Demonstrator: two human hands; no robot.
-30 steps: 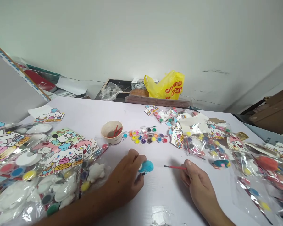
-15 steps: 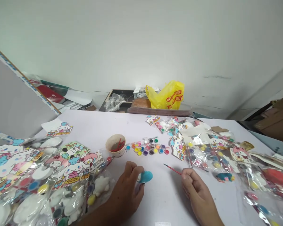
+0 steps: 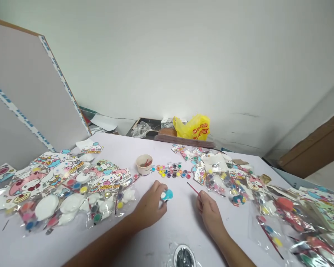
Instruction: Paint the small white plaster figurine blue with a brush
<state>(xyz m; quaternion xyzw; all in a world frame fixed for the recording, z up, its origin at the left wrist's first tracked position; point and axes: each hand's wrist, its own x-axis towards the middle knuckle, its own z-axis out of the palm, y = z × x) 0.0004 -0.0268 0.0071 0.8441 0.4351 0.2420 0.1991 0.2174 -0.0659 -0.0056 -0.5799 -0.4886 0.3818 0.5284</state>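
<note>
My left hand (image 3: 151,204) pinches a small figurine (image 3: 168,194) between thumb and fingers; its visible side is bright blue, with some white near the fingertips. To the right, my right hand (image 3: 210,213) grips a thin red paintbrush (image 3: 193,188) with its dark tip pointing up and left, apart from the figurine. Beyond both hands lies a cluster of small paint pots (image 3: 174,171) in many colours. Left of these pots stands a paper cup (image 3: 144,171) holding dark liquid and red sticks.
Clear packets of white figurines and paints (image 3: 69,200) cover the table's left side. More packets (image 3: 217,180) spread along the right, beside a painted blue figurine (image 3: 238,200). A round black item (image 3: 184,256) in clear wrap lies at the near edge. A yellow bag (image 3: 193,128) sits behind the table.
The camera view has shifted back, so more of the table's near part and the round black item now show. Both hands keep their holds, and the brush stays apart from the figurine.
</note>
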